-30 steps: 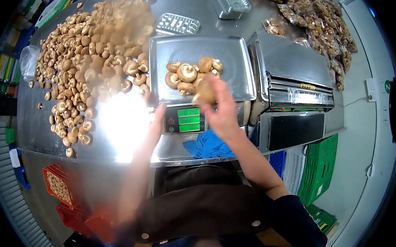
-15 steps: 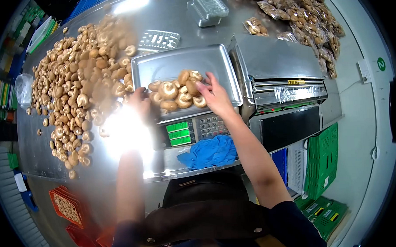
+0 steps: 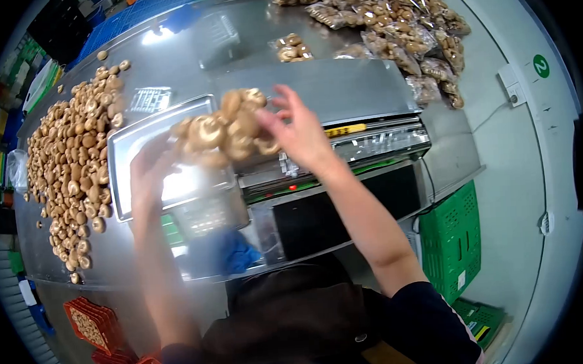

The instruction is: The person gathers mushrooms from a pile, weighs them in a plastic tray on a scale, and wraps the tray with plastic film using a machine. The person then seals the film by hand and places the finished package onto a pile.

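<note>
Brown-capped shiitake mushrooms (image 3: 227, 129) are held in a compact bunch between my two hands, lifted over the right part of the steel scale pan (image 3: 128, 147) and the edge of the wrapping machine (image 3: 339, 82). My left hand (image 3: 149, 169) is at the bunch's left end, blurred, its fingers partly hidden. At the right end, my right hand (image 3: 296, 130) grips with thumb and fingers. Whether a clear tray lies under the mushrooms cannot be made out. Below the pan, the scale's green display (image 3: 172, 229) is partly covered by my left arm.
A large heap of loose mushrooms (image 3: 76, 162) covers the table's left side. Wrapped mushroom packs (image 3: 402, 27) pile up at the back right. A blue cloth (image 3: 236, 251) lies near the front edge. Green crates (image 3: 451, 240) stand at lower right, red crates (image 3: 96, 324) at lower left.
My hands have raised the mushrooms off the scale pan and carried them right, toward the wrapping machine. The whole view has turned to the right.
</note>
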Tool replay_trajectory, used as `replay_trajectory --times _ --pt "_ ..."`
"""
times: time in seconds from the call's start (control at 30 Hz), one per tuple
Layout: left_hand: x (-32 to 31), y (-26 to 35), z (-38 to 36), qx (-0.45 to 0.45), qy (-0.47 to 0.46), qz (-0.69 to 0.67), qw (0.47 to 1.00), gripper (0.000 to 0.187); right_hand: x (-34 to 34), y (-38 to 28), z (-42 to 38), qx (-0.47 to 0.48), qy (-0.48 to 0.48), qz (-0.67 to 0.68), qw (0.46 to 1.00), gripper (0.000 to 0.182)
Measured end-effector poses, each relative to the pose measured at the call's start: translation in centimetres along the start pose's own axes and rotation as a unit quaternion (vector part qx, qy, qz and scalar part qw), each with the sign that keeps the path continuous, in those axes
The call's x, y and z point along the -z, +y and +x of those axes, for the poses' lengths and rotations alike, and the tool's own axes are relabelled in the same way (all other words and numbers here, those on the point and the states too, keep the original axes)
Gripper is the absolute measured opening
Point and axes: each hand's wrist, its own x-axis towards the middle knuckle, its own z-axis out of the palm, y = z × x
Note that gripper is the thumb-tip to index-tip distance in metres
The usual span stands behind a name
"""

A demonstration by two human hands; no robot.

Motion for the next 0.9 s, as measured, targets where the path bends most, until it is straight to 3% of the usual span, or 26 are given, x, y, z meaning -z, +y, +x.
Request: replay_trajectory --times 0.13,0.2,0.3,0.43,0.5,0.53,0.57,0.6,0.63,0.67,0.77,0.87,0.9 --pt "-11.0 -1.7 5.1 -0.019 -0.079 -0.049 0.995 0.053 10.8 4.8 2.6 -0.003 0.035 -0.001 0.999 0.077" --pt "-16.2 -1.2 6.6 0.021 -0.062 -0.029 0.997 0.056 15.3 7.5 4.3 -0.015 0.033 0.014 0.999 0.077" --pt "-21.1 -1.4 8.3 0.038 -0.068 -0.010 0.997 0.055 19.4 9.6 5.5 -0.021 0.028 -0.042 0.999 0.060" --pt "-22.3 -1.5 7.8 0.087 -0.074 -0.004 0.993 0.051 21.2 11.2 6.0 -0.048 -0.009 -0.016 0.999 0.060" --pt "-21.0 -1.9 7.0 0.055 -0.079 0.018 0.995 0.050 21.9 11.6 5.8 -0.069 -0.041 0.064 0.995 0.058" --pt "-20.0 -2.1 6.4 0.039 -0.081 0.029 0.995 0.049 22.8 11.4 5.2 -0.031 -0.048 0.009 0.998 0.057" --pt "-18.6 -2.1 5.4 -0.056 -0.083 0.119 0.988 0.049 24.0 10.6 3.9 0.008 -0.054 -0.047 0.997 0.056" --pt "-17.0 -1.8 4.2 -0.151 -0.084 0.206 0.963 0.049 25.5 10.0 2.6 0.048 -0.058 -0.104 0.992 0.056" --pt "-15.4 -0.7 2.9 -0.224 -0.105 0.367 0.896 0.048 27.4 9.9 1.1 0.113 -0.076 -0.210 0.968 0.051" --pt "-14.2 0.5 1.8 -0.289 -0.122 0.515 0.798 0.047 29.3 10.0 -0.1 0.178 -0.093 -0.312 0.929 0.049" --pt "-13.0 1.6 -0.1 -0.352 -0.214 0.554 0.724 0.046 32.0 10.2 -1.9 0.222 -0.232 -0.492 0.810 0.049" --pt "-15.8 2.5 0.3 -0.382 -0.230 0.605 0.660 0.045 30.3 11.0 -1.2 0.272 -0.235 -0.484 0.798 0.045" --pt "-16.5 2.0 0.7 -0.398 -0.231 0.586 0.667 0.038 29.3 11.9 -1.0 0.323 -0.216 -0.422 0.819 0.034"
